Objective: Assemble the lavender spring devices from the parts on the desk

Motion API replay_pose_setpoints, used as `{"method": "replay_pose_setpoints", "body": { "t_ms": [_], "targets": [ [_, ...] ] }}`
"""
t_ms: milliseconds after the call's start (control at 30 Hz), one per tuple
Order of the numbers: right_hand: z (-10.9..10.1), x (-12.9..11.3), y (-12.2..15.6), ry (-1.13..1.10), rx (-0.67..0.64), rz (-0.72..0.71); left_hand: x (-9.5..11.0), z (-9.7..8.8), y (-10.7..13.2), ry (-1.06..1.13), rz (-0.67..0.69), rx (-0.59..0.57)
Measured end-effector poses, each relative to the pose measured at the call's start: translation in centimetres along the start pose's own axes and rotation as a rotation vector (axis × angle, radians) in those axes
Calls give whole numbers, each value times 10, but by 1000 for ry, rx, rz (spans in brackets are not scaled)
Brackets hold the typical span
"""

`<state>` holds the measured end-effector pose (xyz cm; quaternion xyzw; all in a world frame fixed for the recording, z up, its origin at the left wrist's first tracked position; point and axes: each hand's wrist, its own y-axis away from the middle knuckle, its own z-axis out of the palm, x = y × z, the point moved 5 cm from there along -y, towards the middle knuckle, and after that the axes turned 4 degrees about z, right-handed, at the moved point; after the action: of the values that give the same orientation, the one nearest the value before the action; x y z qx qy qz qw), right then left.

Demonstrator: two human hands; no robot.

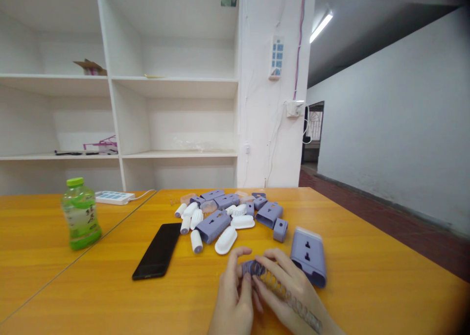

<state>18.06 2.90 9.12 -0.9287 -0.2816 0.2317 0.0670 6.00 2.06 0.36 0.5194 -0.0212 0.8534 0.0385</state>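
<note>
My left hand (pixel 234 298) is closed, its fingers and thumb pinching a small purple plastic part (pixel 248 267). Beside it, my right hand (pixel 299 296) is closed around a long metal coil spring (pixel 281 290). The spring's upper end meets the purple part between my fingertips; whether it is hooked in or just touching I cannot tell. Its other end trails back along my right hand toward the wrist. To the right of my hands lies a purple holder (pixel 308 254) with dark keyhole slots and a white edge. My fingers partly hide the small part.
Ahead lies a cluster of purple holders (pixel 213 226), white oval pieces (pixel 225 240), white rollers (pixel 196 242) and a small purple box (pixel 280 230). Leftward are a black phone (pixel 157 251), a green bottle (pixel 80 215) and a white power strip (pixel 114 197). White shelves (pixel 176 80) stand behind the table.
</note>
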Motion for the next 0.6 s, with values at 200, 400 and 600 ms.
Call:
{"method": "replay_pose_setpoints", "body": {
  "t_ms": [200,400,600],
  "targets": [
    [1,3,1,-35,-41,47,0,1,-1,52,-17,-9],
    [-6,-2,-1,0,40,-14,6,2,-7,222,-79,23],
    [-9,-3,-1,51,148,0,1,-4,-12,342,-211,15]
  ]
}}
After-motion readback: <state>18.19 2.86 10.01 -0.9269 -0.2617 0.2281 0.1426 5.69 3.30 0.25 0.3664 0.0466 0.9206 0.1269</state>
